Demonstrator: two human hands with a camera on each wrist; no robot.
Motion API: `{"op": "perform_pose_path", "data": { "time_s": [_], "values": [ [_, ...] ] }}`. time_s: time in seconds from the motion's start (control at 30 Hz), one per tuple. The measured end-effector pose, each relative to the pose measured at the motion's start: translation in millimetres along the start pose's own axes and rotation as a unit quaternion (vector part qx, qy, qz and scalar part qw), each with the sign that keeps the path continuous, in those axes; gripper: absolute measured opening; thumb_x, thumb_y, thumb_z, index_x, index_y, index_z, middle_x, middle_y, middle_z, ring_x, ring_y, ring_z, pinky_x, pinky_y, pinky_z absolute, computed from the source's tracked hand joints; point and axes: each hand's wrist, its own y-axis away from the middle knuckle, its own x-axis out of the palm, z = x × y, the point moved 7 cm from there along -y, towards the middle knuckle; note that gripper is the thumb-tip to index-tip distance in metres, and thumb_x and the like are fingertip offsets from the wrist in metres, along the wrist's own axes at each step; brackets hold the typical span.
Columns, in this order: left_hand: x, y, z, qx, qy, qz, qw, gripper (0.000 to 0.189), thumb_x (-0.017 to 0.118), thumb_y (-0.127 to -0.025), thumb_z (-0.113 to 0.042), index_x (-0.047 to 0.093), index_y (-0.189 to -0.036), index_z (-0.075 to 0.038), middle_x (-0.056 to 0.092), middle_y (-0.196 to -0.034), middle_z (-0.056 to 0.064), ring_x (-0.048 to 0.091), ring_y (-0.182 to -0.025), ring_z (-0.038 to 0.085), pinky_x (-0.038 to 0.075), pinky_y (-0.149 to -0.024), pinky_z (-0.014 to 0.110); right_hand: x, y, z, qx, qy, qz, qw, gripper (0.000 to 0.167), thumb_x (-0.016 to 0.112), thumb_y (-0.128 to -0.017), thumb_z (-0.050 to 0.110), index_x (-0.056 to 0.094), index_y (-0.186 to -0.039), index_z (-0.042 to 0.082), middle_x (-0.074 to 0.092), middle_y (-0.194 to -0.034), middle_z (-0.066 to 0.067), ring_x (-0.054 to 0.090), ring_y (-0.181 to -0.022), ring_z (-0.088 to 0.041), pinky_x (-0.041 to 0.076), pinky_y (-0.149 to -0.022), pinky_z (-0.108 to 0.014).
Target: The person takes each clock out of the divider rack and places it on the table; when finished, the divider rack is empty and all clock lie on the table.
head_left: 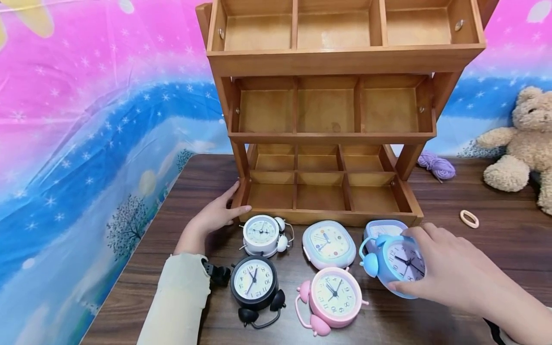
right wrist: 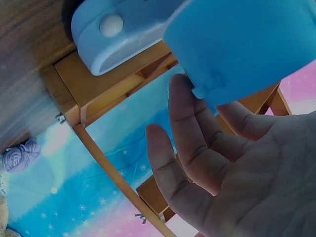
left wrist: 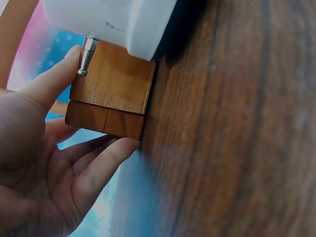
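My right hand [head_left: 457,268] grips a light blue twin-bell alarm clock [head_left: 398,263], tilted, thumb at its lower front. In the right wrist view the blue clock's casing [right wrist: 242,44] lies against the fingers. My left hand [head_left: 217,211] touches the front left corner of the wooden shelf's bottom tier [head_left: 327,218], thumb along the front and fingers along the side. Nearby are a white alarm clock [head_left: 261,232], a black one [head_left: 254,282] and a pink one [head_left: 336,297], plus a pale lilac-blue rounded clock [head_left: 329,243]. Partly hidden behind the blue clock is another bluish clock [head_left: 384,226].
The shelf's upper tier [head_left: 345,61] and middle tier [head_left: 332,136] rise at the back with divided compartments. On the table's [head_left: 470,201] right side are purple yarn [head_left: 437,166], a small wooden ring [head_left: 469,219] and a teddy bear [head_left: 526,139]. A printed cloth [head_left: 108,120] hangs behind.
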Motion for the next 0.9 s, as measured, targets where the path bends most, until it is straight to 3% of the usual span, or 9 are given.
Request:
{"op": "perform_pose_path", "data": {
  "time_s": [0.27,0.57,0.9],
  "values": [
    [0.2,-0.7,0.2,0.002,-0.006,0.002,1.0,0.089,0.061,-0.097,-0.047,0.001,-0.161,-0.032,0.015,-0.163,0.02,0.061,-0.116,0.041,0.032,-0.11,0.059,10.6,13.9,0.5,-0.008,0.018,0.01,0.9998,0.112,0.063,-0.049,0.095,0.062,-0.12,0.009,0.061,-0.106,-0.008,0.062,-0.095,-0.032,0.045,-0.075,-0.059],
    [1.3,0.1,-1.3,0.006,0.001,0.006,1.0,0.088,0.06,-0.098,-0.044,0.0,-0.161,-0.03,0.015,-0.163,0.022,0.06,-0.118,0.042,0.034,-0.109,0.057,19.2,26.1,1.2,-0.024,0.023,0.009,0.9994,0.105,0.067,-0.047,0.093,0.062,-0.119,0.017,0.058,-0.109,0.0,0.057,-0.103,-0.025,0.042,-0.082,-0.058],
    [0.9,-0.1,-2.7,0.006,-0.001,0.004,1.0,0.088,0.06,-0.099,-0.044,0.0,-0.161,-0.029,0.014,-0.163,0.022,0.059,-0.119,0.042,0.032,-0.11,0.057,38.4,32.4,-6.0,-0.009,0.02,0.057,0.9982,0.113,0.064,-0.044,0.096,0.061,-0.126,0.018,0.058,-0.118,-0.005,0.055,-0.11,-0.029,0.041,-0.082,-0.063]
  ]
}}
